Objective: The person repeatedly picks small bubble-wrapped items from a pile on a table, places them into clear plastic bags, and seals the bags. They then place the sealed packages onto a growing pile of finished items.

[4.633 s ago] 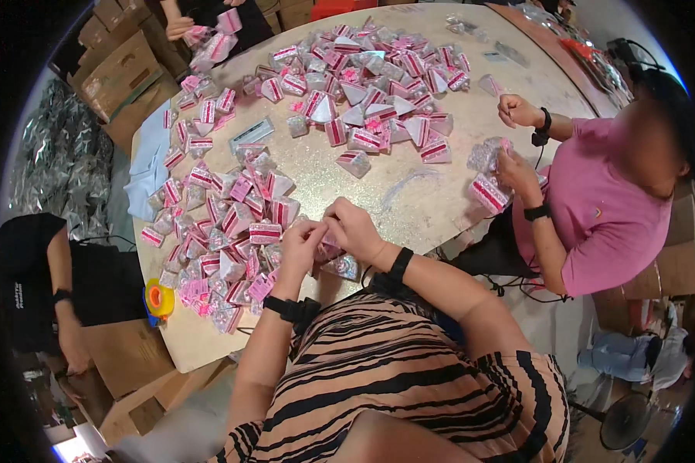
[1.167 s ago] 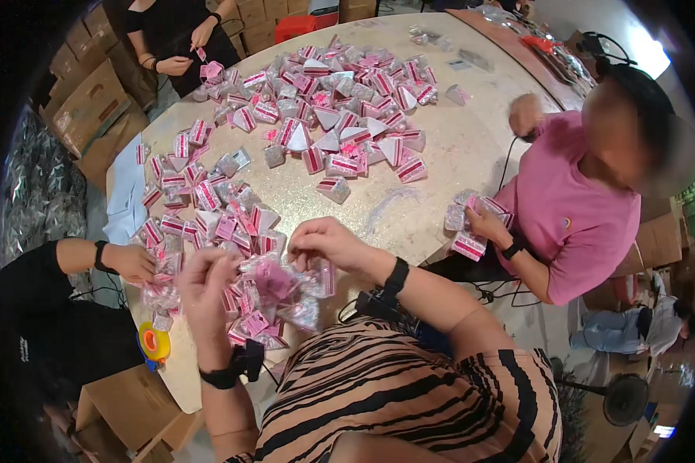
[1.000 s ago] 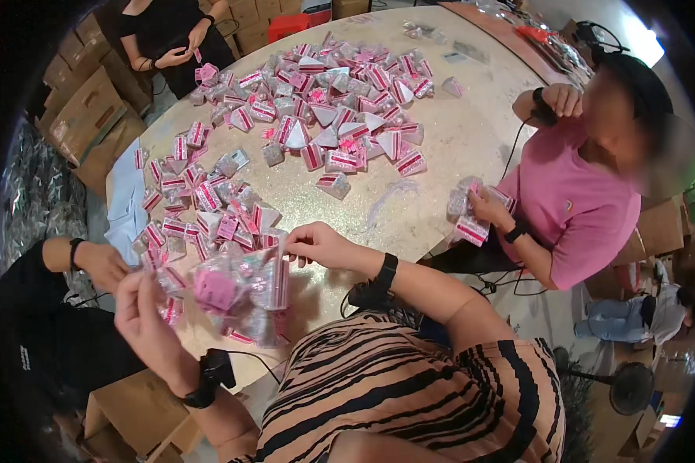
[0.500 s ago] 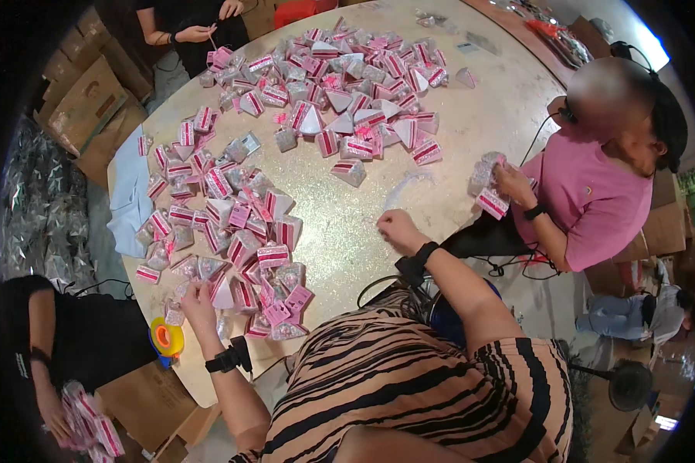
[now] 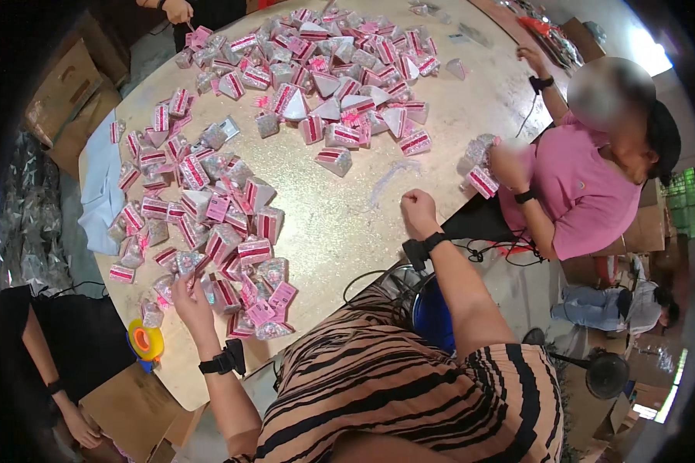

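Small wedge-shaped packets (image 5: 255,251), clear with pink and dark red stripes, lie heaped on the left part of the table. Among the near ones is my left hand (image 5: 193,305), its fingers bent together at the lower edge of a wedge-shaped packet (image 5: 191,262); that packet still rests in the heap. Pink cards (image 5: 283,294) hang on some packets to the right of this hand. Over the bare tabletop on the right, my right hand (image 5: 419,210) is curled into a loose fist, and nothing shows in it. Both my wrists wear black bands.
A larger heap of packets (image 5: 340,69) covers the far side. A yellow tape roll (image 5: 144,339) sits at the left edge near cardboard boxes (image 5: 139,401). On the right, a person in pink (image 5: 575,189) holds packets (image 5: 483,181). Other people stand far left and lower left.
My left hand has moved up into the near packets. My right hand has shifted right and curled closed. The person in pink has a hand raised; packets held at lower left are out of sight.
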Available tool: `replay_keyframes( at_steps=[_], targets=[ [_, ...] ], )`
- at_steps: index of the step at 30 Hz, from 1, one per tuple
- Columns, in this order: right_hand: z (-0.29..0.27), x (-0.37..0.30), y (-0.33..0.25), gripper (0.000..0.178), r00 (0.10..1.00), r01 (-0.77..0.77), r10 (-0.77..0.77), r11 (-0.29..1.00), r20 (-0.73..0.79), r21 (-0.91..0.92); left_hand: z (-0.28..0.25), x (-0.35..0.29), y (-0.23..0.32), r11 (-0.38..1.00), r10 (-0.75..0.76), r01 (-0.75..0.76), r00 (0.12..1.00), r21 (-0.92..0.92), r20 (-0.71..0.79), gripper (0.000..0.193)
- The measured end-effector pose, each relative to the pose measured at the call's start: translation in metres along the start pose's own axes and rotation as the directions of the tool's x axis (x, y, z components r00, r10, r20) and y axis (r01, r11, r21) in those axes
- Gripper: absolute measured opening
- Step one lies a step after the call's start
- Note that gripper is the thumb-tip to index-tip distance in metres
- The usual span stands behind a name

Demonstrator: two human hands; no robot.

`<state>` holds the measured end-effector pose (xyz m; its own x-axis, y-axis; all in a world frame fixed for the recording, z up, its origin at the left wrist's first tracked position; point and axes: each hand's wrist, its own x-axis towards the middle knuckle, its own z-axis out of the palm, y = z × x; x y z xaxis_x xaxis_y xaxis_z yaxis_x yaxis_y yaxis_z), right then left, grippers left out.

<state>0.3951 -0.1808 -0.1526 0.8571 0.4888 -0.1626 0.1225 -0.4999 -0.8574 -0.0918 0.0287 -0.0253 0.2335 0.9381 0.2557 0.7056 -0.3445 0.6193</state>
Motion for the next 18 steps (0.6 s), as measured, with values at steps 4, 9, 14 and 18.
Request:
replay_keyframes(
  at_steps=[4,9,14,18],
  targets=[
    [-0.016,0.011,-0.023,0.016,0.962,0.199,-0.259,0.886,-0.091,-0.420,-0.002,0.004,0.042,0.991,0.094,-0.092,0.996,-0.097,0.013,0.014],
    [-0.025,0.027,-0.046,0.028,0.937,0.302,-0.344,0.709,0.062,-0.637,0.009,0.005,0.057,0.985,0.170,-0.172,0.981,0.009,0.097,0.012],
    [-0.035,0.032,-0.038,0.043,0.876,0.467,-0.377,0.503,0.302,-0.727,0.035,0.005,0.092,0.991,0.118,-0.103,0.971,-0.079,0.209,0.012],
    [-0.043,0.031,-0.025,0.045,0.835,0.527,-0.455,0.503,0.307,-0.685,0.053,0.006,0.113,0.985,0.152,-0.124,0.952,-0.120,0.264,0.012]
  ],
)
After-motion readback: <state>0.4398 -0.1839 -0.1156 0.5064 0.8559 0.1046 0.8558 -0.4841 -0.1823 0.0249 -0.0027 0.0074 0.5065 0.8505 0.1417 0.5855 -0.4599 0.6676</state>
